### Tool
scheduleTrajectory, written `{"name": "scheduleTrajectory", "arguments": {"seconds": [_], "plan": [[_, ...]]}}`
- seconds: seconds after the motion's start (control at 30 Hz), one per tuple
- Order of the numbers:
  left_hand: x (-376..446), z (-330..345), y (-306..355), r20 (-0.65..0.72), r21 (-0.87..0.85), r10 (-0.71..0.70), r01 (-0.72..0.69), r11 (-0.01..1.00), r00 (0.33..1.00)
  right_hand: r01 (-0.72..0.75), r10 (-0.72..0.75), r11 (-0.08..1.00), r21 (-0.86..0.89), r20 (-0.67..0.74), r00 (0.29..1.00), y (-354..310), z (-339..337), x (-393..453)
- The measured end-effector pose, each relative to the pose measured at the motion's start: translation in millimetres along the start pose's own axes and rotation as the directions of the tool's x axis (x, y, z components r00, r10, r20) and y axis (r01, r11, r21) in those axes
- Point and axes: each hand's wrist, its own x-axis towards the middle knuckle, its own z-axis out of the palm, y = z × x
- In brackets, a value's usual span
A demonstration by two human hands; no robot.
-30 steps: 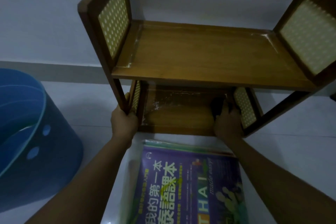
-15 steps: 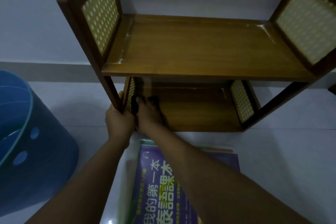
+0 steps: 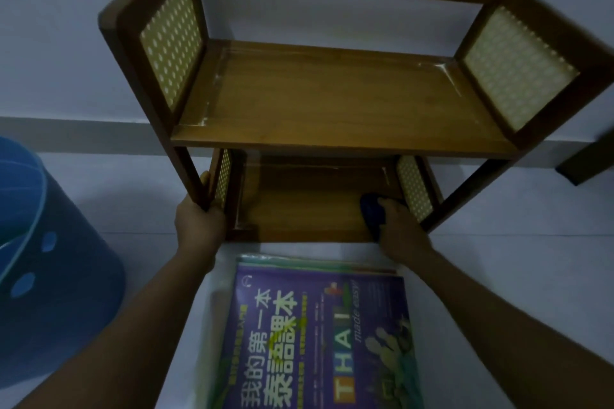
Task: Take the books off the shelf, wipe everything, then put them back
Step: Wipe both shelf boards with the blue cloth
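Observation:
A small two-tier wooden shelf [image 3: 332, 100] with woven side panels stands on the pale floor against the wall; both boards are bare of books. My left hand [image 3: 199, 221] grips its front left leg. My right hand [image 3: 398, 221] presses a dark blue cloth [image 3: 372, 212] on the right end of the lower board. A stack of books [image 3: 319, 335] lies flat on the floor just in front of the shelf, between my forearms, a purple language book on top.
A large blue plastic basket [image 3: 50, 276] with oval holes stands on the floor at the left. A dark furniture leg [image 3: 584, 159] shows at the right edge by the wall. The pale skirting runs behind the shelf.
My right hand with the cloth has swept from the left end of the lower board back to its right end. My left hand has kept its hold on the leg.

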Motion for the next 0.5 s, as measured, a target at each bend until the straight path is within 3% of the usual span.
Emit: {"name": "scheduleTrajectory", "arguments": {"seconds": [0.1,0.2,0.23,0.33,0.37,0.4,0.5], "plan": [[4,-7,4,0.050,0.028,0.006,-0.008,1.000,0.999,0.027,-0.055,0.973,-0.231,-0.119,0.991,-13,11,6],[6,-16,7,0.096,0.062,0.036,-0.042,0.997,0.995,0.100,-0.158,0.962,-0.256,-0.218,0.963,-30,15,41],[7,-18,7,0.099,0.056,0.038,-0.044,0.997,0.994,0.058,-0.107,0.977,-0.206,-0.234,0.966,-36,14,55],[7,-18,5,0.088,0.038,0.032,-0.036,0.999,0.996,-0.277,0.269,0.961,0.001,-0.241,0.932,-77,16,82],[8,-16,4,0.079,0.027,0.034,-0.036,0.999,0.996,-0.303,0.302,0.953,0.027,-0.209,0.930,-100,21,83],[8,-14,3,0.068,0.023,0.037,-0.038,0.999,0.997,-0.253,0.254,0.967,0.025,-0.174,0.951,-122,28,82],[5,-12,3,0.036,0.024,0.072,-0.073,0.997,0.997,0.084,-0.085,0.996,0.030,0.016,0.996,-188,59,63]]}}
